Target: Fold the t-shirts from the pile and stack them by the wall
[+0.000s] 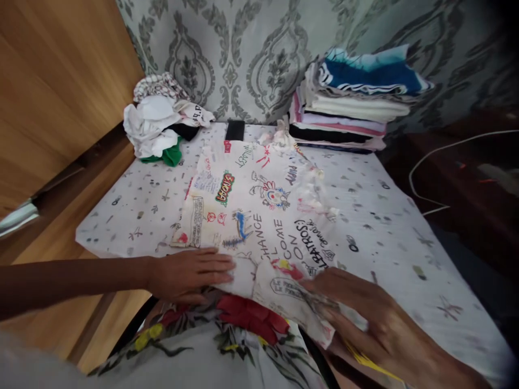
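Observation:
A white cloth garment [259,200] covered in handwriting and coloured drawings lies spread on the patterned white sheet. My left hand [190,274] rests palm down at its near left edge, fingers stretched out over the fabric. At the near right edge, my right hand [357,308] has its fingers closed around a part of the same garment, which bunches and hangs over the near edge of the surface.
A tall stack of folded clothes [340,119] stands at the back right. Crumpled clothes [158,119] lie at the back left, near a small black object [235,130]. A wooden panel [65,81] rises on the left; a white cable [446,141] hangs at right.

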Available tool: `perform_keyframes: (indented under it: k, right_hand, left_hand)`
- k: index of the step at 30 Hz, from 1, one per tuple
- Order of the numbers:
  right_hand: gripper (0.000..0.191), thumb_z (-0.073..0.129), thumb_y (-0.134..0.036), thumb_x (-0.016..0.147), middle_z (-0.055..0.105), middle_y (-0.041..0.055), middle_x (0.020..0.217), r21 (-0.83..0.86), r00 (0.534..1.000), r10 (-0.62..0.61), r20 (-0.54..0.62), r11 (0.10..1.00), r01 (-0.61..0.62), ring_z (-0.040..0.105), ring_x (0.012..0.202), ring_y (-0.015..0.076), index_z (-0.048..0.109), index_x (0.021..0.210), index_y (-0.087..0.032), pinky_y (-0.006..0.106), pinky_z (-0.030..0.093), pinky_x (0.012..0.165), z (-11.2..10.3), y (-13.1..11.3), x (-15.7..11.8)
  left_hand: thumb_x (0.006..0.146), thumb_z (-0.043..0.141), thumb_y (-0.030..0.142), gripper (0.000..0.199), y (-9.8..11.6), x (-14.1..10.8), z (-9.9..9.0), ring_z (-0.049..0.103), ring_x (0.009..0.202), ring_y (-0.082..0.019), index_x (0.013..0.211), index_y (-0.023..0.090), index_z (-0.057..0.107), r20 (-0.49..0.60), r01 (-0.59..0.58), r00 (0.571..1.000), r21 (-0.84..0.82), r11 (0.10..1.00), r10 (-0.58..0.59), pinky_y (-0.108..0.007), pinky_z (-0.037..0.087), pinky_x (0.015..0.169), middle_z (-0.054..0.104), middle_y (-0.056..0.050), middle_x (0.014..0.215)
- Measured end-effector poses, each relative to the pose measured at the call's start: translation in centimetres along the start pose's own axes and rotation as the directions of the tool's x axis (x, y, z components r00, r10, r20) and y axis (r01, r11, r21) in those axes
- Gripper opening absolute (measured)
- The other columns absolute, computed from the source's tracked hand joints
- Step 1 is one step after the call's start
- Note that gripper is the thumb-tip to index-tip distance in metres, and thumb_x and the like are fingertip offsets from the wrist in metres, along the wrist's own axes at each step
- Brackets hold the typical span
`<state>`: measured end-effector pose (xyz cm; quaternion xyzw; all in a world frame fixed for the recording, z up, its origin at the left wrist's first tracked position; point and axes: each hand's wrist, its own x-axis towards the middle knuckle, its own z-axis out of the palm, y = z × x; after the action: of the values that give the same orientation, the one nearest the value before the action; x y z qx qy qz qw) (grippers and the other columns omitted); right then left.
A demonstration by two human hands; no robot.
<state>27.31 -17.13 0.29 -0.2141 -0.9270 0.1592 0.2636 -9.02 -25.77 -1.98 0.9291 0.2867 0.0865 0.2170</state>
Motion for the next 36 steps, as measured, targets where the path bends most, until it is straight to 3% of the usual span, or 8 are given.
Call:
perform_keyframes:
  k: [4, 8, 15, 18, 20, 25, 30, 36]
  right_hand:
    - [0.028, 0.050, -0.022, 0.099, 0.074, 0.0076, 0.105, 0.177, 0.960, -0.175, 0.220, 0.975, 0.137, 0.069, 0.097, 0.0229, 0.068, 0.120, -0.029, 0.038, 0.060, 0.077, 3.6, -0.4, 5.9]
    - [0.021, 0.050, -0.018, 0.097, 0.068, 0.0136, 0.111, 0.146, 0.924, -0.254, 0.287, 0.965, 0.220, 0.062, 0.101, 0.0253, 0.067, 0.109, -0.018, 0.043, 0.057, 0.084, 8.0, -1.5, 9.1]
    - [0.025, 0.050, -0.010, 0.094, 0.065, 0.0112, 0.101, 0.151, 0.922, -0.256, 0.289, 0.964, 0.220, 0.057, 0.093, 0.0231, 0.061, 0.115, -0.017, 0.039, 0.054, 0.081, 11.3, -2.5, 10.1]
    - [0.022, 0.050, -0.014, 0.096, 0.065, 0.0101, 0.099, 0.165, 0.935, -0.211, 0.283, 0.972, 0.169, 0.058, 0.092, 0.0230, 0.061, 0.114, -0.019, 0.038, 0.054, 0.079, 11.8, -2.7, 10.7]
    - [0.020, 0.049, -0.016, 0.097, 0.065, 0.0092, 0.098, 0.156, 0.944, -0.178, 0.279, 0.978, 0.139, 0.059, 0.091, 0.0227, 0.061, 0.112, -0.021, 0.037, 0.054, 0.078, 12.3, -2.8, 11.0]
    - [0.016, 0.046, -0.018, 0.099, 0.063, 0.0087, 0.096, 0.132, 0.953, -0.096, 0.286, 0.989, 0.060, 0.061, 0.090, 0.0214, 0.062, 0.103, -0.020, 0.034, 0.054, 0.076, 13.2, -2.6, 11.5]
    - [0.014, 0.049, -0.019, 0.098, 0.062, 0.0065, 0.090, 0.118, 0.952, -0.047, 0.303, 0.993, 0.012, 0.059, 0.083, 0.0194, 0.058, 0.088, -0.021, 0.032, 0.049, 0.070, 13.4, -2.5, 11.6]
    - [0.014, 0.048, -0.017, 0.096, 0.061, 0.0055, 0.089, 0.184, 0.936, -0.141, 0.321, 0.979, 0.084, 0.056, 0.080, 0.0178, 0.055, 0.085, -0.021, 0.030, 0.045, 0.068, 12.7, -2.9, 11.4]
  left_hand:
    - [0.100, 0.043, 0.019, 0.027, 0.6, -2.7, -1.4, 0.060, 0.115, -0.023, 0.124, 0.019, 0.055, -0.138, 0.136, 0.981, -0.008, 0.991, -0.136, -0.039, 0.049, 0.101, 0.068, -0.015, 0.116]
    - [0.101, 0.040, 0.022, 0.021, -1.1, -4.8, -2.7, 0.058, 0.096, -0.020, 0.107, 0.019, 0.060, -0.288, 0.461, 0.855, 0.035, 0.887, -0.432, -0.034, 0.049, 0.085, 0.064, -0.010, 0.101]
    - [0.099, 0.045, 0.043, 0.028, -1.7, -7.1, -2.2, 0.058, 0.079, -0.014, 0.100, 0.019, 0.060, -0.276, 0.680, 0.627, -0.262, 0.685, -0.728, -0.024, 0.047, 0.070, 0.064, -0.002, 0.088]
    - [0.099, 0.043, 0.045, 0.031, -1.7, -7.1, -2.5, 0.056, 0.070, -0.012, 0.101, 0.019, 0.060, -0.216, 0.708, 0.592, -0.322, 0.629, -0.777, -0.021, 0.044, 0.062, 0.064, 0.000, 0.081]
    - [0.100, 0.044, 0.047, 0.033, -2.1, -6.9, -2.9, 0.057, 0.070, -0.012, 0.101, 0.020, 0.063, -0.211, 0.704, 0.633, -0.242, 0.667, -0.745, -0.021, 0.043, 0.063, 0.064, 0.000, 0.081]
    - [0.103, 0.041, 0.040, 0.032, -3.2, -6.4, -3.4, 0.063, 0.086, -0.016, 0.104, 0.021, 0.066, -0.166, 0.543, 0.838, 0.175, 0.821, -0.519, -0.024, 0.046, 0.072, 0.066, -0.005, 0.097]
    - [0.102, 0.040, 0.025, 0.026, -2.5, -6.3, -3.9, 0.062, 0.078, -0.016, 0.098, 0.019, 0.065, -0.148, 0.461, 0.884, 0.433, 0.774, -0.444, -0.024, 0.043, 0.060, 0.067, -0.006, 0.090]
    - [0.101, 0.040, 0.026, 0.025, -1.2, -6.8, -4.9, 0.061, 0.076, -0.016, 0.095, 0.021, 0.064, -0.095, 0.413, 0.907, 0.398, 0.819, -0.411, -0.025, 0.044, 0.062, 0.066, -0.005, 0.087]
